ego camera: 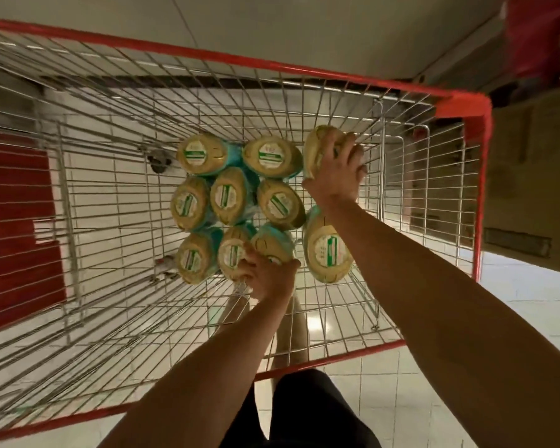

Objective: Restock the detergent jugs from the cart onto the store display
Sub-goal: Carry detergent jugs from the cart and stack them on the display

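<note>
A wire cart (pixel 110 189) with a red rim holds a cluster of detergent jugs (pixel 230 195), seen from above as yellowish ovals with green-and-white labels and teal plastic showing between them. They stand packed together in rough rows toward the right half of the basket; the left half of the basket floor is bare wire, with tiled floor (pixel 514 318) visible through it. At the far right corner the right hand (pixel 335 176) lies over the top of one jug (pixel 317 147) that stands against the cart's right wire wall, fingers (pixel 353 147) curled down around it. Another jug (pixel 328 253) stands just below that forearm. The left hand (pixel 267 274) is at the near row, its fingers wrapped over a jug (pixel 272 245) there. A cardboard box (pixel 530 176) stands just beyond the cart's right rim.
</note>
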Available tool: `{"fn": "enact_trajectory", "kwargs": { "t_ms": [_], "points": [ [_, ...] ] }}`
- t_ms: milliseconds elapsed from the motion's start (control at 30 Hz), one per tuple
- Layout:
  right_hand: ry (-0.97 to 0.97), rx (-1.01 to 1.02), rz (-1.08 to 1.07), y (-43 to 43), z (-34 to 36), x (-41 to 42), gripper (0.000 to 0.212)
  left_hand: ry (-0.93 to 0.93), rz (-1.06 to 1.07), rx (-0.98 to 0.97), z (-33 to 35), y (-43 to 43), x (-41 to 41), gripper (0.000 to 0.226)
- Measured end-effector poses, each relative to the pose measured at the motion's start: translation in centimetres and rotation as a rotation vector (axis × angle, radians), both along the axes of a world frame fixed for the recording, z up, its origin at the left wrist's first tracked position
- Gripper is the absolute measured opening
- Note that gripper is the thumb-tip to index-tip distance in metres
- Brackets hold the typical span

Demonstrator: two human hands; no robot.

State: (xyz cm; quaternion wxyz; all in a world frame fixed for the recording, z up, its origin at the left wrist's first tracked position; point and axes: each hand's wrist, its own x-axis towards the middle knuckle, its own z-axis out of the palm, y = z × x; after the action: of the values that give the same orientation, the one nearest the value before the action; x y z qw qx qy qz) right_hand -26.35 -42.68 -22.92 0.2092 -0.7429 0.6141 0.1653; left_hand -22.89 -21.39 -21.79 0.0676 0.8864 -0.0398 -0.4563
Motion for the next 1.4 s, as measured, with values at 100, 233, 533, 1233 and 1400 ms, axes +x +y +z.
{"fn": "enact_trajectory", "kwargs": {
  "t_ms": [100,233,533,1233,1400],
  "points": [
    [0.003,-0.004,0.004,-0.6,0.5,0.3,0.126,-0.004,-0.138,-0.019,0.4,0.6,1.9,0.135],
    [-0.099,0.021,-0.080,-0.8,2.5,0.1,0.121,-0.035,-0.395,-0.092,2.3,1.6,5.1,0.138],
    [-0.337,-0.030,-0.101,1.8,14.6,-0.7,0.119,-0.095,-0.486,-0.180,12.7,1.5,14.8,0.135],
    [-0.469,-0.281,-0.585,33.8,36.1,-18.0,0.115,-0.113,-1.290,-0.488,33.8,6.2,12.4,0.129],
    [-0.447,-0.399,-0.803,42.4,38.0,-23.5,0.115,-0.076,-1.516,-0.569,36.1,6.4,3.5,0.129]
  ]
}}
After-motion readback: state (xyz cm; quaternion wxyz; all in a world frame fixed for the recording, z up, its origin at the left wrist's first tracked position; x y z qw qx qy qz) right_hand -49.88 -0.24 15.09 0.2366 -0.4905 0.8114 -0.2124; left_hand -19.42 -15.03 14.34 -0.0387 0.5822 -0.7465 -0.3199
